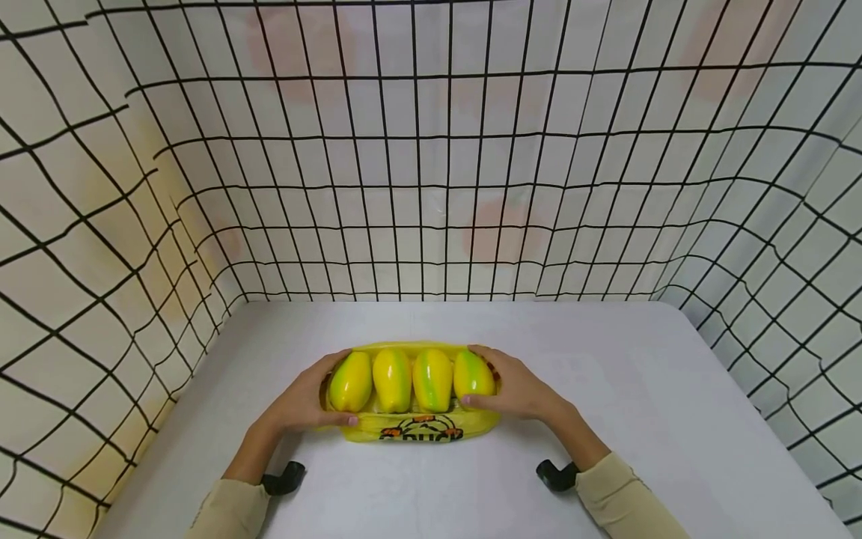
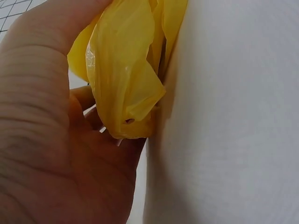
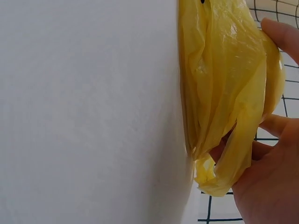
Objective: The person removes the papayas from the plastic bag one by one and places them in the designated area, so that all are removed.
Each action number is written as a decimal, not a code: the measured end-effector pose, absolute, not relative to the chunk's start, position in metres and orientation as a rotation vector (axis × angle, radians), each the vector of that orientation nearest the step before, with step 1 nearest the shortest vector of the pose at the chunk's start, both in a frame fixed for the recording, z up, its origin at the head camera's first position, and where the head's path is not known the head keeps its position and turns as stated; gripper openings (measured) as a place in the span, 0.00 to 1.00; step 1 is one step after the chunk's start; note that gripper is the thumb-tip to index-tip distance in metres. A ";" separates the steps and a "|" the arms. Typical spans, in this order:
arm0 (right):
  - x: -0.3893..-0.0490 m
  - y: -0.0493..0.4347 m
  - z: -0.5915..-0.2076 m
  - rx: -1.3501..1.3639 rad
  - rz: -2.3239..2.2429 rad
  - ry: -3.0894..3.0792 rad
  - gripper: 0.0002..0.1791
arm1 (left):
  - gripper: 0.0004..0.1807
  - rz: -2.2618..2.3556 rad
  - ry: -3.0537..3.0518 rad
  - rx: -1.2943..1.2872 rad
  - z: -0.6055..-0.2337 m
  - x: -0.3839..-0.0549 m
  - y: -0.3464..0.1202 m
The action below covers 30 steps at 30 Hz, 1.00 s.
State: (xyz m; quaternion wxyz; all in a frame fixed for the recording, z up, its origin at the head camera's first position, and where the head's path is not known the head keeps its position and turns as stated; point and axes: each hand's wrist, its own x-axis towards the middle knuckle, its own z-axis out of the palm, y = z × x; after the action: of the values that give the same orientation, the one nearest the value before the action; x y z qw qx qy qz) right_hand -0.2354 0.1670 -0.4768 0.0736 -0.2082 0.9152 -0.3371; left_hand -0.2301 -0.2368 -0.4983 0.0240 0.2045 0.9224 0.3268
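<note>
Several glossy yellow-green mangoes [image 1: 392, 380] stand side by side in a row inside a yellow plastic bag [image 1: 367, 429], its printed front facing me. My left hand [image 1: 303, 397] grips the bag's left end, thumb along the front and fingers behind. At the other end, my right hand [image 1: 520, 385] holds the bag round the rightmost mango [image 1: 474, 373], thumb in front. Crumpled bag plastic [image 2: 124, 56] fills the space inside the left hand's curve in the left wrist view. In the right wrist view, loose folds of the bag [image 3: 224, 84] hang beside the palm, partly covering fingers.
A white table [image 1: 417, 494] lies beneath the bag. Black wire grid [image 1: 444, 187] with pale sheeting behind it walls the back and both sides. Black wrist-worn devices [image 1: 286, 479] sit below both wrists.
</note>
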 end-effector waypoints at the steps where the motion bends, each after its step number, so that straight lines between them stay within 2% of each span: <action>1: -0.235 0.168 -0.476 -0.620 -1.025 2.745 0.54 | 0.68 1.016 2.850 0.633 -0.498 -0.230 -0.236; 30: -0.228 0.195 -0.460 -0.501 -1.252 2.720 0.51 | 0.67 0.988 2.857 0.649 -0.491 -0.228 -0.237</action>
State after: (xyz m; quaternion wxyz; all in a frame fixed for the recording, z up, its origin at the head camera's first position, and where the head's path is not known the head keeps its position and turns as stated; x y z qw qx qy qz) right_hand -0.2276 0.1946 -0.4603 0.0527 -0.1648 0.8946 -0.4119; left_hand -0.2277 -0.2370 -0.4912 0.0250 0.2098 0.9237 0.3196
